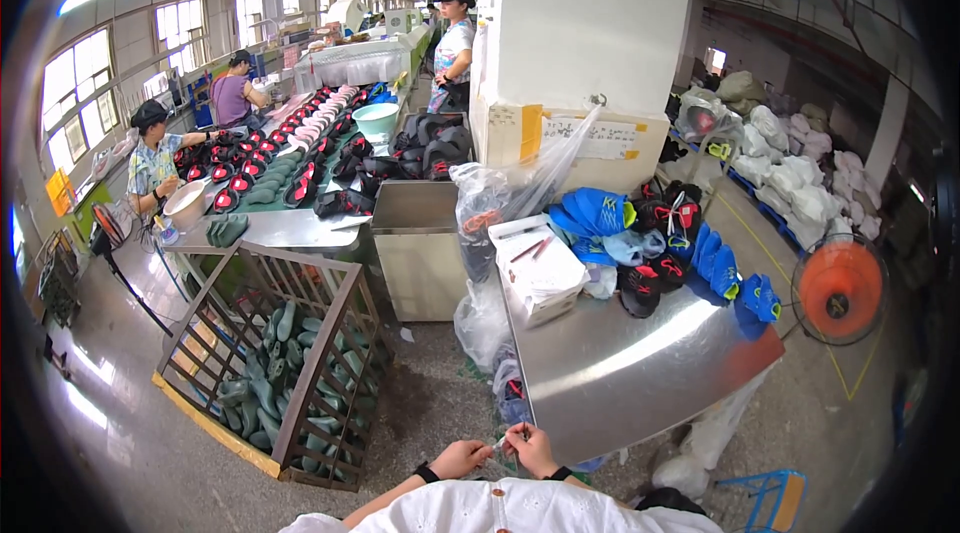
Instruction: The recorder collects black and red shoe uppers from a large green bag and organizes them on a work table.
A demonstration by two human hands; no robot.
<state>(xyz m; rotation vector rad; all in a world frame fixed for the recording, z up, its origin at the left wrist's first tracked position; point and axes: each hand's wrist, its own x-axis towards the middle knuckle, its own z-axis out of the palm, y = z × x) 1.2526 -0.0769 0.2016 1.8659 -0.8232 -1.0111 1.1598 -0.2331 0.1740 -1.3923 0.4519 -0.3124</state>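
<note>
My left hand point(463, 459) and my right hand point(533, 450) are close together in front of my white shirt, low in the view. Both have their fingers pinched. A small whitish piece point(500, 442) shows between the fingertips, at the right hand's thumb; it is too small to name. What the left fingertips pinch, if anything, is hidden. Dark bands circle both wrists. Just beyond the right hand is the near left edge of a shiny metal table point(640, 373). Blue shoe uppers point(595, 213) and black-and-red ones point(655, 278) lie along its far side.
A white box point(545, 308) with papers and pens sits on the table's left. Left stands a barred metal cage point(300, 413) of green shoe lasts point(265, 398). Behind are a metal cabinet point(425, 258), a pillar and people at a shoe line. An orange fan point(840, 291) stands right.
</note>
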